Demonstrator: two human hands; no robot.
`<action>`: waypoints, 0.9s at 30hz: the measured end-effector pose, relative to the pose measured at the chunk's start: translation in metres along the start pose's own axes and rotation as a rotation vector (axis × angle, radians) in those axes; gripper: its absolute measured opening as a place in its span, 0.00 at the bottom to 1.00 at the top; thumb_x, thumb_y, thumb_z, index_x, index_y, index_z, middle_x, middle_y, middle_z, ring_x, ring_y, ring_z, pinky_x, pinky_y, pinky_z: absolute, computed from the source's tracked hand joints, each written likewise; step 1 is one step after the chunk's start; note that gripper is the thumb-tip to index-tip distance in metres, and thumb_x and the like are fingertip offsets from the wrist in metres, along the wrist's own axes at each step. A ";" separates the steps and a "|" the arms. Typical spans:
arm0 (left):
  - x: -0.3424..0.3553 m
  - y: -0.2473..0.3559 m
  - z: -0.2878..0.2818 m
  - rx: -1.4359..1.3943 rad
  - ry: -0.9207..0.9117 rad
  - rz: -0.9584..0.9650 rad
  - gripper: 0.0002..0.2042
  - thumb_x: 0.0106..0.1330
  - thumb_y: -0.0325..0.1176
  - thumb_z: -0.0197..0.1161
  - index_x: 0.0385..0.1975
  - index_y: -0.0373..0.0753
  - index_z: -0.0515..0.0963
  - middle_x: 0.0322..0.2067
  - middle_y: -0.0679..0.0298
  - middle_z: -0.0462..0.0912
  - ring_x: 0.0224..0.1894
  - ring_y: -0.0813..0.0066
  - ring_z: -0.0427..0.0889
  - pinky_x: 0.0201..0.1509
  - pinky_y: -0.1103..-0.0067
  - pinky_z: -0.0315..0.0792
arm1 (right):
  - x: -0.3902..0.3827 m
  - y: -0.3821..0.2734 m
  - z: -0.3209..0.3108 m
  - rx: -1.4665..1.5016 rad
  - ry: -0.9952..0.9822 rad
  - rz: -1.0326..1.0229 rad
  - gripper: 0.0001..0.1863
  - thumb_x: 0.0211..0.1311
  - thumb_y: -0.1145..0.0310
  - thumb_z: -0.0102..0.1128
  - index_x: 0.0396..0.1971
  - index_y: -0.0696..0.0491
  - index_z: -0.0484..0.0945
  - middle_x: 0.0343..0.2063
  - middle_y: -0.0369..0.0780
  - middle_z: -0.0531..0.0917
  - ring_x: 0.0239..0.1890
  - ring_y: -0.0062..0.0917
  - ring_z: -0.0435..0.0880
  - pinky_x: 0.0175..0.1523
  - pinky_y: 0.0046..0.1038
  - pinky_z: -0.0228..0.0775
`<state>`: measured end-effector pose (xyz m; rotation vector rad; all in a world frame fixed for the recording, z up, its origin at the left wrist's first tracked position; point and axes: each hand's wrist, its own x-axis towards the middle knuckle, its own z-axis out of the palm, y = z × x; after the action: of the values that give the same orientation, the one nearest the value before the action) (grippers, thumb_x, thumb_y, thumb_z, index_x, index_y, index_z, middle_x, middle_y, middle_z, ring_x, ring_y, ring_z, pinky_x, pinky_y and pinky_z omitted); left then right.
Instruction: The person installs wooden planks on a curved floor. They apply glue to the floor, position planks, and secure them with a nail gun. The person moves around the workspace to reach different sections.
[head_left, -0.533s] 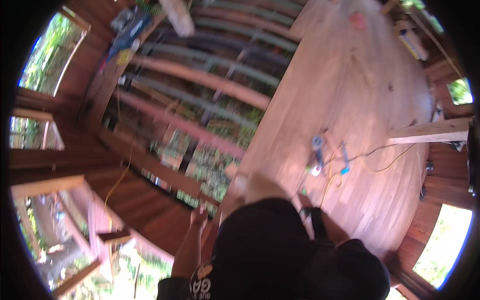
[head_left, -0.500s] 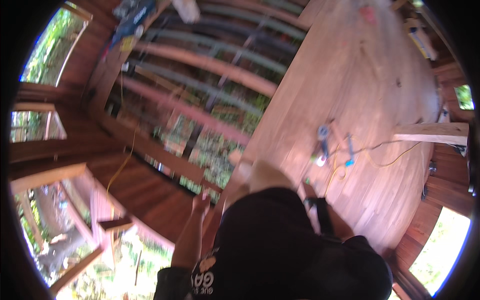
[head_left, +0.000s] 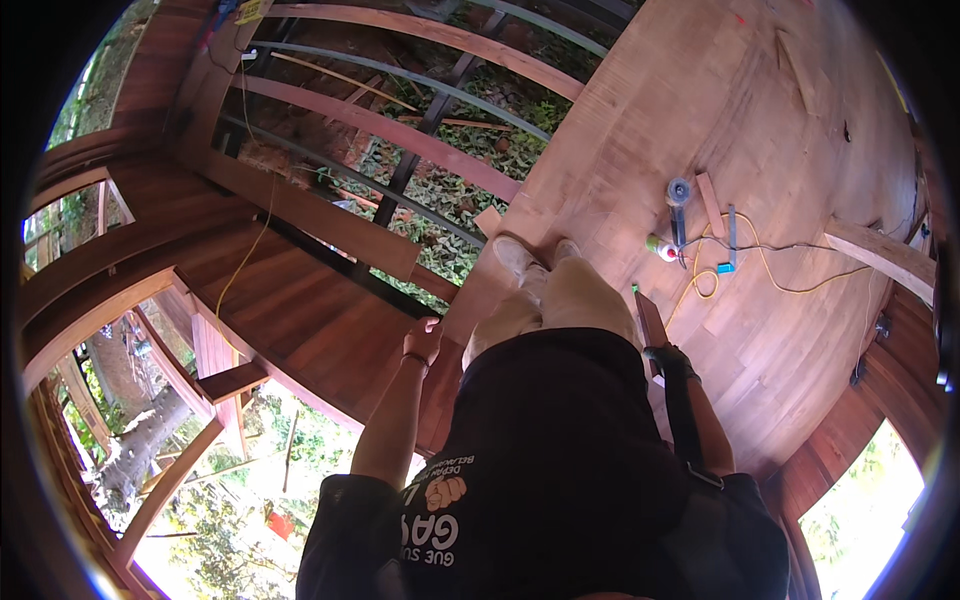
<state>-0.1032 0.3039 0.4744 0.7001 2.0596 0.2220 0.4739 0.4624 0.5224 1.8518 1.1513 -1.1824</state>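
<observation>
In the head view, the wooden strip [head_left: 651,322] lies in the right hand [head_left: 670,361], which grips its near end, its long axis pointing forward and slightly leftward, while the left hand [head_left: 422,340] hangs well apart, its closure unclear.

Right hand [head_left: 672,360]: gripped slim brown wood strip [head_left: 652,318]. Left hand [head_left: 422,342]: hung near dark plank wall [head_left: 300,300]. Plank floor [head_left: 600,180]: bore angle grinder [head_left: 678,205], reddish wood offcut [head_left: 711,204], looped yellow cord [head_left: 800,291]. Exposed joists [head_left: 465,165]: spanned leafy ground [head_left: 460,202], upper left.
</observation>
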 end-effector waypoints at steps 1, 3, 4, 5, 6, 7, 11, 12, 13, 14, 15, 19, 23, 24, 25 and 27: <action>-0.003 -0.004 0.010 0.012 -0.015 -0.025 0.17 0.70 0.35 0.63 0.54 0.33 0.80 0.38 0.59 0.89 0.41 0.72 0.87 0.50 0.72 0.80 | 0.000 0.005 -0.004 0.050 -0.085 0.062 0.34 0.60 0.41 0.63 0.55 0.54 0.82 0.50 0.49 0.86 0.54 0.40 0.86 0.59 0.40 0.76; -0.010 -0.009 0.025 0.035 -0.017 -0.053 0.17 0.70 0.35 0.64 0.54 0.33 0.80 0.38 0.59 0.89 0.41 0.72 0.87 0.49 0.71 0.80 | 0.004 0.017 -0.011 0.113 -0.180 0.147 0.34 0.61 0.40 0.62 0.56 0.53 0.81 0.51 0.50 0.85 0.56 0.41 0.85 0.61 0.41 0.75; -0.013 -0.010 0.032 0.027 -0.004 -0.022 0.17 0.70 0.36 0.64 0.54 0.33 0.80 0.38 0.59 0.88 0.40 0.73 0.87 0.48 0.71 0.80 | 0.009 0.024 -0.013 0.129 -0.182 0.124 0.34 0.62 0.40 0.61 0.56 0.53 0.81 0.50 0.50 0.86 0.56 0.41 0.85 0.60 0.41 0.75; -0.017 -0.010 0.039 0.033 0.003 -0.020 0.17 0.70 0.36 0.64 0.53 0.33 0.80 0.38 0.59 0.88 0.39 0.73 0.87 0.47 0.71 0.80 | 0.016 0.031 -0.013 0.139 -0.178 0.100 0.33 0.62 0.40 0.61 0.56 0.53 0.81 0.49 0.50 0.86 0.56 0.41 0.85 0.59 0.42 0.75; -0.021 -0.008 0.045 0.041 -0.022 -0.057 0.17 0.70 0.36 0.64 0.53 0.33 0.81 0.37 0.59 0.88 0.38 0.73 0.87 0.46 0.71 0.80 | 0.027 0.041 -0.010 0.145 -0.166 0.068 0.33 0.62 0.40 0.60 0.55 0.52 0.82 0.49 0.50 0.86 0.55 0.41 0.85 0.59 0.42 0.75; -0.025 -0.003 0.051 0.051 0.003 -0.020 0.17 0.70 0.36 0.64 0.53 0.33 0.81 0.38 0.59 0.88 0.38 0.73 0.87 0.46 0.71 0.80 | 0.041 0.052 -0.005 0.155 -0.149 0.025 0.32 0.63 0.41 0.60 0.55 0.52 0.82 0.48 0.50 0.86 0.55 0.41 0.85 0.58 0.42 0.76; -0.028 0.041 0.079 0.163 -0.024 -0.004 0.17 0.71 0.36 0.64 0.54 0.34 0.81 0.40 0.57 0.89 0.39 0.72 0.87 0.47 0.72 0.80 | 0.121 0.132 0.025 0.239 -0.081 -0.126 0.30 0.65 0.41 0.58 0.54 0.51 0.82 0.44 0.50 0.87 0.53 0.41 0.86 0.55 0.43 0.76; -0.034 0.056 0.088 0.219 -0.051 -0.008 0.17 0.71 0.37 0.64 0.54 0.35 0.80 0.40 0.57 0.89 0.39 0.72 0.87 0.48 0.73 0.80 | 0.137 0.163 0.034 0.269 -0.085 -0.153 0.30 0.65 0.41 0.57 0.54 0.51 0.82 0.44 0.50 0.87 0.53 0.41 0.86 0.55 0.44 0.76; -0.036 0.074 0.098 0.240 -0.074 0.008 0.17 0.71 0.37 0.64 0.55 0.35 0.80 0.41 0.57 0.89 0.41 0.72 0.87 0.50 0.73 0.80 | 0.147 0.192 0.041 0.296 -0.088 -0.184 0.29 0.66 0.42 0.57 0.54 0.50 0.82 0.43 0.50 0.87 0.53 0.41 0.86 0.54 0.44 0.76; -0.033 0.099 0.111 0.258 -0.093 0.029 0.17 0.71 0.37 0.64 0.55 0.35 0.80 0.42 0.56 0.89 0.42 0.71 0.88 0.51 0.73 0.80 | 0.155 0.216 0.046 0.311 -0.084 -0.178 0.29 0.66 0.42 0.56 0.54 0.50 0.83 0.42 0.50 0.87 0.52 0.41 0.87 0.53 0.44 0.77; -0.031 0.123 0.121 0.289 -0.122 0.003 0.18 0.71 0.37 0.64 0.55 0.35 0.80 0.44 0.56 0.89 0.43 0.71 0.88 0.52 0.73 0.80 | 0.153 0.243 0.045 0.289 -0.100 -0.136 0.28 0.67 0.42 0.56 0.53 0.50 0.83 0.41 0.50 0.87 0.52 0.41 0.87 0.53 0.45 0.77; -0.045 0.223 0.167 0.234 -0.237 0.204 0.19 0.71 0.37 0.64 0.57 0.33 0.79 0.50 0.54 0.87 0.53 0.70 0.86 0.58 0.74 0.78 | 0.120 0.262 0.034 0.863 -0.124 -0.104 0.16 0.67 0.53 0.64 0.36 0.49 0.90 0.27 0.35 0.86 0.30 0.21 0.81 0.37 0.31 0.73; -0.060 0.287 0.191 0.122 -0.278 0.340 0.20 0.70 0.38 0.66 0.56 0.32 0.78 0.51 0.52 0.86 0.56 0.66 0.85 0.60 0.72 0.77 | 0.075 0.256 0.011 1.010 -0.124 -0.028 0.13 0.66 0.57 0.66 0.40 0.49 0.91 0.28 0.31 0.86 0.29 0.16 0.79 0.35 0.26 0.73; -0.063 0.295 0.193 0.102 -0.281 0.371 0.20 0.70 0.39 0.66 0.55 0.32 0.79 0.51 0.52 0.87 0.55 0.65 0.86 0.60 0.72 0.78 | 0.070 0.255 0.010 0.896 -0.116 -0.057 0.16 0.65 0.55 0.65 0.43 0.49 0.91 0.32 0.35 0.88 0.33 0.21 0.84 0.40 0.27 0.76; -0.064 0.301 0.196 0.078 -0.282 0.398 0.20 0.69 0.40 0.66 0.54 0.32 0.79 0.51 0.51 0.87 0.55 0.63 0.87 0.59 0.71 0.79 | 0.067 0.258 0.012 0.834 -0.089 -0.108 0.17 0.64 0.54 0.66 0.43 0.49 0.90 0.34 0.37 0.89 0.35 0.23 0.85 0.42 0.28 0.77; -0.062 0.302 0.197 0.045 -0.343 0.367 0.20 0.69 0.39 0.66 0.55 0.32 0.79 0.50 0.51 0.87 0.54 0.63 0.86 0.60 0.70 0.79 | 0.070 0.264 0.024 0.634 -0.002 -0.074 0.20 0.61 0.50 0.67 0.43 0.49 0.90 0.38 0.40 0.90 0.39 0.27 0.88 0.46 0.30 0.79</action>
<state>0.2027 0.4962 0.5327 1.0652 1.6064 0.2442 0.7209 0.3584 0.4654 2.2693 0.9063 -1.7355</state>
